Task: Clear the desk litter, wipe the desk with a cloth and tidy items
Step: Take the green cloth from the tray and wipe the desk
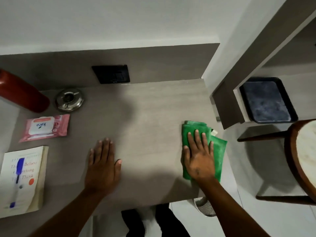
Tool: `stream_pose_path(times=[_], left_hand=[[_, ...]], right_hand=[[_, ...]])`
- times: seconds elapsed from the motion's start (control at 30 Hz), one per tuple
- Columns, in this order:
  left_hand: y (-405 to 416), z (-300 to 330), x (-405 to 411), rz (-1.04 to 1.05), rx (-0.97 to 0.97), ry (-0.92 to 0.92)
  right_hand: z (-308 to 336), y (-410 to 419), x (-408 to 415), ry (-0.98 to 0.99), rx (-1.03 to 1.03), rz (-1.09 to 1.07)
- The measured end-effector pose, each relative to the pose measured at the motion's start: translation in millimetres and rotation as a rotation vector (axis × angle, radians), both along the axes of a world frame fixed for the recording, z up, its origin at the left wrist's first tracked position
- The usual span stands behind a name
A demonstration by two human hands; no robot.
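Cloth (218,151) (green) under flat right hand (199,159) on desk (147,127).

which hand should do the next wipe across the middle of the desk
Right. The right hand already lies flat on the green cloth at the desk's right edge, so it can likely sweep left. The left hand rests bare on the desk, holding nothing.

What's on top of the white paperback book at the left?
A blue-and-white pen lies lengthwise on the white paperback book, covering part of the title. What is under the book on the grey desk cannot be seen.
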State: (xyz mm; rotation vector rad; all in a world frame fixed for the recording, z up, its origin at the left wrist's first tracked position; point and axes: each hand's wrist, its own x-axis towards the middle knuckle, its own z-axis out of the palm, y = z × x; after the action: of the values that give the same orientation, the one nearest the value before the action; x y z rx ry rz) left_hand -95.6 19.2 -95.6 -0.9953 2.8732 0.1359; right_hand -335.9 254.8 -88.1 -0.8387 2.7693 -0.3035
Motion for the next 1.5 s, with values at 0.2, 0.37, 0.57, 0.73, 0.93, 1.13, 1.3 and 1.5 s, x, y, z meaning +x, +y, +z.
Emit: stream_pose_path(times=[0.2, 0.37, 0.57, 0.73, 0.93, 1.13, 1.3, 1.5], left_hand=[[-4.4, -7.2, 2.9, -0.028, 0.006, 0.046], [-2.3, -5.9, 2.1, -0.034, -0.009, 0.074], [-5.8, -10.1, 3.4, -0.037, 0.010, 0.096], [-6.6, -7.4, 1.5, -0.042, 0.028, 0.088], [-6.3, -9.8, 3.1, -0.018, 0.076, 0.080], [-4.0, -8.8, 2.8, 0.007, 0.136, 0.109], [-6.8, -6.0, 2.9, 0.014, 0.153, 0.106], [-10.5, -9.5, 10.2, -0.059, 0.167, 0.094]], right_hand=[[4.6, -95.9, -146.3, -0.002, 0.002, -0.062], [3.4, -155.4, -133.1, 0.034, 0.028, 0.423], [-1.4, -88.0, -123.7, 0.064, -0.057, 0.200], [-2.4, -149.3, -154.8, 0.006, -0.009, -0.311], [-4.8, -227.2, -149.0, -0.088, 0.068, -0.601], [4.0, -317.8, -76.0, -0.113, 0.064, -0.570], [-1.1, -359.7, 7.7, -0.071, -0.018, -0.219], [-8.8, -258.0, -46.8, 0.010, 0.020, -0.078]])
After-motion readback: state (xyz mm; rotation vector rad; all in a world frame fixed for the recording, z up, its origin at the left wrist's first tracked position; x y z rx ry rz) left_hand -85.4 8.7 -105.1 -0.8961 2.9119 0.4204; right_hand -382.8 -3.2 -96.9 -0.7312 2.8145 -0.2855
